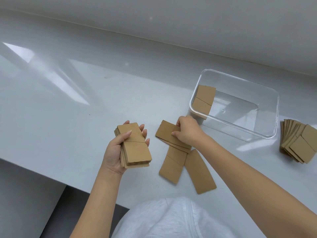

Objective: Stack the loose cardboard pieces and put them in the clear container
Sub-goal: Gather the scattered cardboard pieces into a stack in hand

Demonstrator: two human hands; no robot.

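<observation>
My left hand (115, 152) holds a thick stack of brown cardboard pieces (135, 148) above the white counter, thumb pressed on top. My right hand (187, 131) pinches the top loose cardboard piece (165, 130) of a small pile lying on the counter. Two more loose pieces lie below it, one (172, 166) partly under the pile and another (199, 172) angled to its right. The clear container (267, 133) stands just beyond my right hand, with a stack of cardboard (204, 99) leaning in its left end.
A fanned pile of further cardboard pieces (298, 143) lies at the right edge, past the container. The white counter (68, 109) ends at a wall behind and a front edge near my body. A dark floor shows at the lower left.
</observation>
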